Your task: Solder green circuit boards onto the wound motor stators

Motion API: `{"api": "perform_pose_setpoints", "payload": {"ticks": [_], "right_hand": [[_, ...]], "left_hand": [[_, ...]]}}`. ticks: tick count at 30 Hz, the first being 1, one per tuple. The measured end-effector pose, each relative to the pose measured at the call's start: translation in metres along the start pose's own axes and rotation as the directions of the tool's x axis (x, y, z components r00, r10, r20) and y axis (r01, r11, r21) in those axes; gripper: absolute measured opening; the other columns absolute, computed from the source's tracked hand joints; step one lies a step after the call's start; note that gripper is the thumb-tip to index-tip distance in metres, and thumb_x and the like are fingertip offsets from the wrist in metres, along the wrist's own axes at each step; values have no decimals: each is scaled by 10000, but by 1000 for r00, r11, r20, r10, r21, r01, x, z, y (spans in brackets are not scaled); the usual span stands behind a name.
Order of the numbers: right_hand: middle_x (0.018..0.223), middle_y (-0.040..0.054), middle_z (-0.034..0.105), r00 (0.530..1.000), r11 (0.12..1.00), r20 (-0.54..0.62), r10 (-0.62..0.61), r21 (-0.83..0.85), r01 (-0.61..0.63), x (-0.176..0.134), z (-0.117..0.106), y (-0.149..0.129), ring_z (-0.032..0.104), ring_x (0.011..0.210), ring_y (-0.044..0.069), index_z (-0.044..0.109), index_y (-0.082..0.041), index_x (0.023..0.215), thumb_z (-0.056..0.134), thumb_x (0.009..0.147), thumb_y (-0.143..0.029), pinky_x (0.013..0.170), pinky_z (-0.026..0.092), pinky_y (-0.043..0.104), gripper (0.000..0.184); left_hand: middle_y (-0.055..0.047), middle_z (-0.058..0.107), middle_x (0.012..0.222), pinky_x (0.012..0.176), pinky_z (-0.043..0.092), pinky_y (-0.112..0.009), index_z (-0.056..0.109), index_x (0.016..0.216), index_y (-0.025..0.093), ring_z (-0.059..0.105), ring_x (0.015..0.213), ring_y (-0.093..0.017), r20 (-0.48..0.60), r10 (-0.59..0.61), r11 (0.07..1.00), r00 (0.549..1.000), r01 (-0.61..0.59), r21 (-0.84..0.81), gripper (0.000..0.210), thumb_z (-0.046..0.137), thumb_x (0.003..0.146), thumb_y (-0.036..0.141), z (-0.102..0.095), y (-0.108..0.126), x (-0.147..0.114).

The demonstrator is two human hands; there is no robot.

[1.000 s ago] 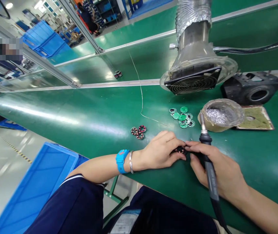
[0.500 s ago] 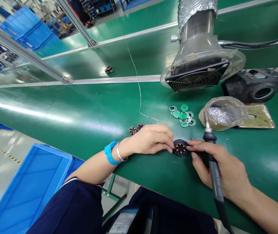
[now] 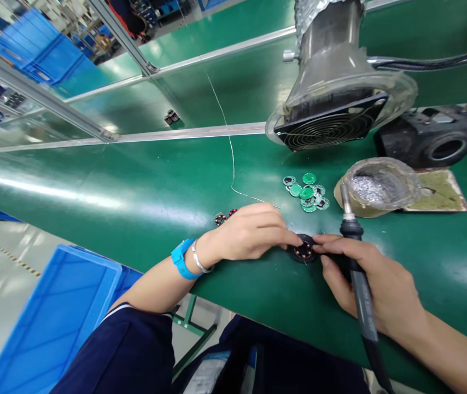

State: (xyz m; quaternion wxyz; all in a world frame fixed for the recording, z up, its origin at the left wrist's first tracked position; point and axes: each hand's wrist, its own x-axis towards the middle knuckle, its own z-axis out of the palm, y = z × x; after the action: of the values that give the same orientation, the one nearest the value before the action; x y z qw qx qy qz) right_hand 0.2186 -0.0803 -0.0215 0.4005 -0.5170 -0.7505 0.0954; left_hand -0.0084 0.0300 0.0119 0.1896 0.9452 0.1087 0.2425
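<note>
On the green table lies a round black part (image 3: 304, 258) with a ring of copper-coloured spots inside. My left hand (image 3: 254, 232) is closed beside it, the index fingertip pressing on its upper left face; the thumb is hidden. In my right hand (image 3: 381, 282) a soldering iron (image 3: 362, 295) is gripped, its tip pointing up and away from me. The fingertips of that same hand touch the right rim of the black part. Behind my left hand, small copper-wound parts (image 3: 221, 219) are partly covered. A thin solder wire (image 3: 233, 158) runs down towards my left hand.
Several green round boards (image 3: 306, 192) lie in a loose pile beyond the hands. A cup of silvery scraps (image 3: 371, 189) stands close to the iron's tip, near a black holder (image 3: 434, 137). A fume hood (image 3: 327, 93) hangs above. A blue crate (image 3: 61, 323) sits at lower left.
My left index finger has moved right, from the black part's left rim onto its upper face. My right hand and the iron stay nearly still. The view has shifted slightly.
</note>
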Motion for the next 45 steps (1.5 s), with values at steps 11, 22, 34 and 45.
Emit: {"api": "perform_pose_setpoints", "payload": {"ticks": [11,22,34,45], "right_hand": [[1047,33,733,999,999,-13,-45,10,45,2,0,1,730,822,169,538,-225,1115,600,876,-176,687,608,267,252],[1067,16,731,999,998,-30,-24,60,25,0,-3,-2,734,881,188,535,-263,1132,590,869,-134,745,628,296,298],[1065,15,733,994,998,-93,-63,24,66,-3,-6,-1,732,861,159,552,-243,1114,631,847,-124,791,606,281,303],[1054,5,740,977,984,-199,-81,-171,47,5,-9,-7,725,774,164,538,-269,1088,698,836,-208,647,560,291,305]], "left_hand": [[-9,735,888,811,482,-289,694,958,232,637,903,-149,30,121,984,992,-124,129,193,504,978,212,20,17,6],[-84,710,1056,920,501,-342,648,1111,139,630,994,-184,66,-265,956,962,253,145,214,512,946,138,-12,-2,29],[-46,728,1101,875,533,-277,670,1137,167,673,995,-170,121,-300,927,946,260,270,221,633,921,196,17,-22,32],[-16,691,811,683,600,-236,657,1089,125,718,686,-121,118,-738,369,664,543,-754,292,693,802,159,6,18,30]]}}
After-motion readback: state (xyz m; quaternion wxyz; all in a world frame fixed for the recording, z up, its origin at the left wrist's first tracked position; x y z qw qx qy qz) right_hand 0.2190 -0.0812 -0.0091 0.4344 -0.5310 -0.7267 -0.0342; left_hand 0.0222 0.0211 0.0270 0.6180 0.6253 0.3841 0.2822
